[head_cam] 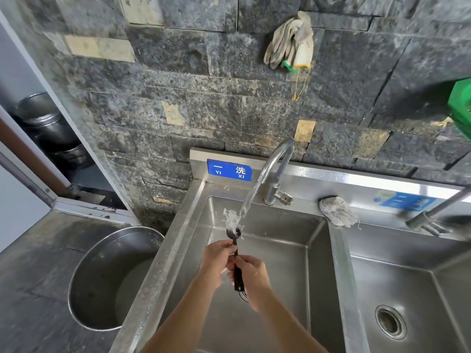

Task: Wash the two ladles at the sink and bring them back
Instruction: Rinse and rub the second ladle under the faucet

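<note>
A: What sits around the basin?

B: A pair of grey work gloves [290, 42] hangs on the rough, dark stone wall [178, 93] at twelve o'clock. A matted grey scouring pad [337, 211] lies on the steel rim at two o'clock, just beside the curved chrome faucet [276, 171]. A blue sign [229, 170] is fixed to the backsplash at eleven o'clock. On the floor at eight o'clock stands a wide round steel tub [107, 281], touching the sink's outer wall or very near it.

A: And the ladle?

B: Only one shows — a dark, slim ladle [235, 253] held over the left basin of the stainless sink [316, 250], bowl end up at twelve o'clock, right where the water stream [248, 200] lands and froths white. Nothing stands between the spout and the bowl.

A: The hands?

B: The left hand [216, 261] has its fingers curled round the upper handle, just below the bowl. The right hand [251, 275] is closed round the flat, dark lower handle — its end pokes out below the palm, above the drain. A second basin [397, 301] lies at three o'clock.
</note>
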Tool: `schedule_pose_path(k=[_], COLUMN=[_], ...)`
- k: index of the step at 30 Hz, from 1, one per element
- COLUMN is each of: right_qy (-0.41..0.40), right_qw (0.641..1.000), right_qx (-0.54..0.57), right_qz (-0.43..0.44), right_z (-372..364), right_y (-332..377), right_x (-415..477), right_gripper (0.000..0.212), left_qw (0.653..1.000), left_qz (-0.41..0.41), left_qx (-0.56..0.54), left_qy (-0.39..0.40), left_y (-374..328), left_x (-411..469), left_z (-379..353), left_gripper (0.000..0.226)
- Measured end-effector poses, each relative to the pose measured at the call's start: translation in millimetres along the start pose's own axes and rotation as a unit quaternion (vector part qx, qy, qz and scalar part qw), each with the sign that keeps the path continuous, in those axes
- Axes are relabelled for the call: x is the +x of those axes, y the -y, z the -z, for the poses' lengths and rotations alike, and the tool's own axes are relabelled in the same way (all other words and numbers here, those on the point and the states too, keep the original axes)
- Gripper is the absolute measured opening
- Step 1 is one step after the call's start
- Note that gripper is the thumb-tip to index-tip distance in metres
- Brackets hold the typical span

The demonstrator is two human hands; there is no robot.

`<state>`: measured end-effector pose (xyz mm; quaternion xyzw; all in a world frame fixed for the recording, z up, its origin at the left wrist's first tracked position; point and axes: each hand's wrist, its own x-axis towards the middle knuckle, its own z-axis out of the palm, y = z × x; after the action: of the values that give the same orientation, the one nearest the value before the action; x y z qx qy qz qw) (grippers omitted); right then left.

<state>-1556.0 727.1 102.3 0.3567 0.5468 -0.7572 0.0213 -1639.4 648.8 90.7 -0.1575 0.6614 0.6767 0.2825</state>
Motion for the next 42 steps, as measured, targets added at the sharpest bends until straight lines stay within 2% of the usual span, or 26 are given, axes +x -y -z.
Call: schedule_pose_path(k=[11, 16, 21, 24, 30, 36, 38, 42], right_qy=[-0.013, -0.014, -0.021, -0.036, -0.052, -0.033, -0.027, -0.012], right_qw=[1.0, 0.997, 0.981, 0.985, 0.99, 0.988, 0.988, 0.983], right_qx=[-0.017, 0.056, 0.143, 0.108, -0.068, -0.084, -0.058, 0.062], right_qz=[-0.024, -0.052, -0.126, -0.126, -0.11, -0.124, -0.143, -0.17], right_z=[-4, -7, -4, -3, -5, -1, 2, 6], right_y=[-11, -21, -28, -29, -30, -45, -46, -46], right_x=[4, 12, 20, 23, 27, 26, 24, 33], right_gripper=[0.029, 0.027, 0.025, 0.025, 0.02, 0.014, 0.014, 0.037], left_qw=[0.999, 0.999, 0.997, 0.996, 0.995, 0.995, 0.995, 0.996], left_qz=[0.03, 0.048, 0.068, 0.072, 0.089, 0.072, 0.068, 0.048], left_qx=[0.02, 0.021, 0.024, 0.028, 0.041, 0.064, 0.063, 0.062], left_qy=[0.001, 0.005, 0.014, 0.032, 0.033, 0.036, 0.033, 0.033], left_y=[13, 22, 26, 26, 29, 26, 20, 1], left_x=[18, 24, 30, 34, 41, 50, 56, 73], left_z=[8, 10, 13, 12, 8, 5, 3, -2], left_gripper=[0.021, 0.021, 0.015, 0.013, 0.015, 0.013, 0.013, 0.012])
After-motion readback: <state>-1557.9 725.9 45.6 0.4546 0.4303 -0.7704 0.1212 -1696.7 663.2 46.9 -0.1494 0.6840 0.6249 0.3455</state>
